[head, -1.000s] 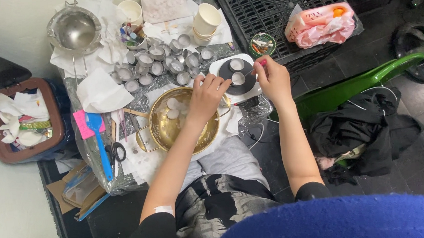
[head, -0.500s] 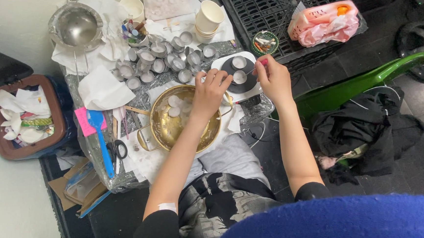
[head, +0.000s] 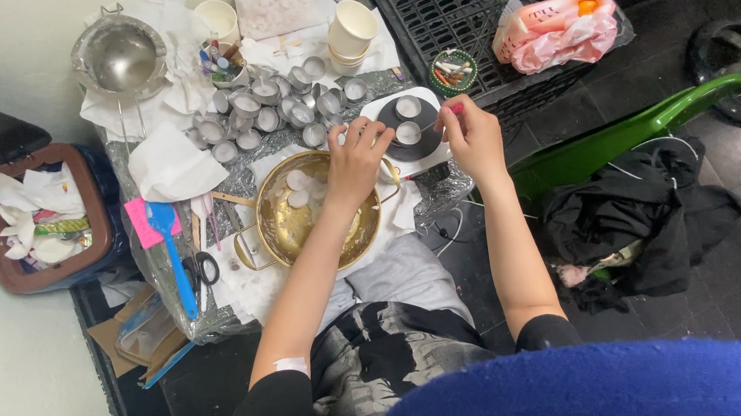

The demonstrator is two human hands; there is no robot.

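Right hand [head: 472, 137] had shifted over dark plate [head: 411, 133], pinching thin stick; left hand [head: 357, 159] gripped small cup [head: 408, 134]; slip risked spilling

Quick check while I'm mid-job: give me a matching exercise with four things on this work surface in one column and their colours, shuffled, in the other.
Things:
1. spatula
2. big pot
3. stacked paper cups
4. crate

Colours:
A. black
B. cream
C. blue
D. gold

Pairs: 1-C, 2-D, 3-B, 4-A
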